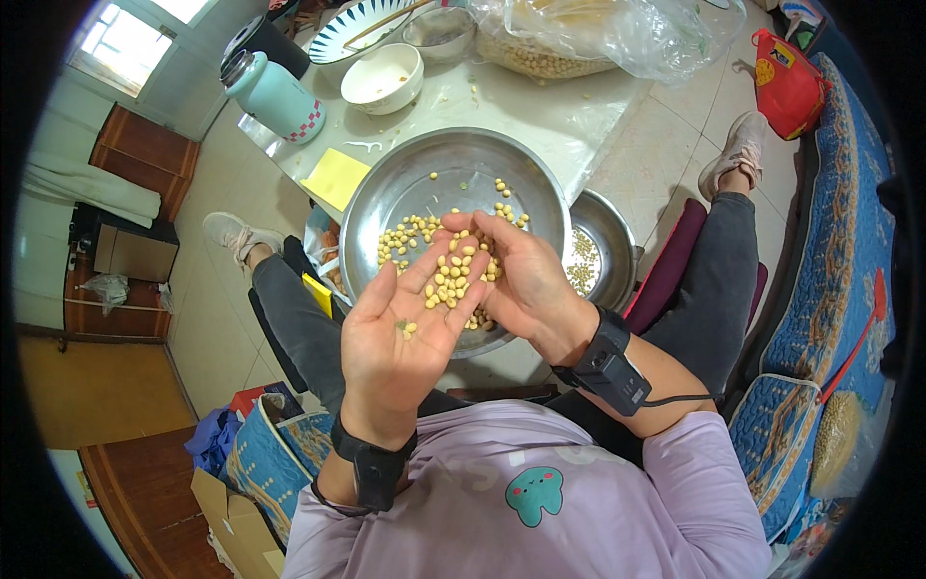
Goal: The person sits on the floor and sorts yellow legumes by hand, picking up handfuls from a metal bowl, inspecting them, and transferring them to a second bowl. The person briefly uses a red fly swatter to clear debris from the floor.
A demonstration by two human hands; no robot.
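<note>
My left hand [405, 326] is palm up above a wide stainless steel basin [456, 152], with soybeans [452, 279] lying on its fingers and a few bean pieces on the palm. Its fingers are spread flat rather than closed. Beside it, my right hand [532, 286] is tilted inward, its fingertips meeting the left fingers around the beans. Whether it grips any beans itself is hard to tell. More soybeans [405, 235] lie in the basin. Lower right of that basin, partly under it, a second metal basin [615, 253] holds small beans or pieces.
The basin overlaps the edge of a plastic-covered table [579, 108]. On it are a yellow paper [336, 179], a teal bottle [278, 101], a white bowl [382, 79], a striped dish with chopsticks, and a clear bag of soybeans [542, 58]. A blue padded sofa [832, 289] stands right.
</note>
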